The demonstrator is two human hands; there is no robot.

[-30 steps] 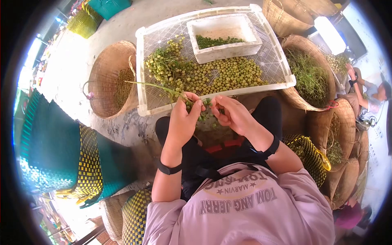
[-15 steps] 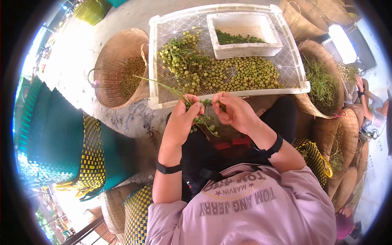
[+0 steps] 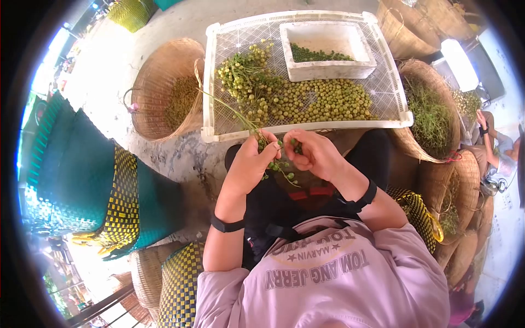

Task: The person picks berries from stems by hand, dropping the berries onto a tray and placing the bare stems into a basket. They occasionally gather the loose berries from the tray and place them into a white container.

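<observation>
My left hand (image 3: 249, 167) pinches a thin green sprig (image 3: 285, 174) of small round green berries; its long stalk slants up and left across the tray's front edge. Close beside it, my right hand (image 3: 320, 158) has its fingers curled around a few dark green berries (image 3: 297, 145). Both hands are above my lap, just in front of a white mesh tray (image 3: 306, 128). Loose yellow-green berries (image 3: 339, 98) cover part of that tray, with a heap of berried sprigs (image 3: 246, 74) at its left. A white box (image 3: 328, 71) on the tray holds smaller green berries (image 3: 317, 54).
A wicker basket (image 3: 150, 71) with berries stands left of the tray. Another basket (image 3: 410, 143) at the right is filled with green stems (image 3: 429, 109). Teal woven bags (image 3: 65, 164) stand at my left. Further right, another person's hand (image 3: 482, 119) shows.
My hands are slightly lower in view and closer together, with the right hand's fingers nearer the sprig. The whole view has shifted a little; the tray's contents look the same.
</observation>
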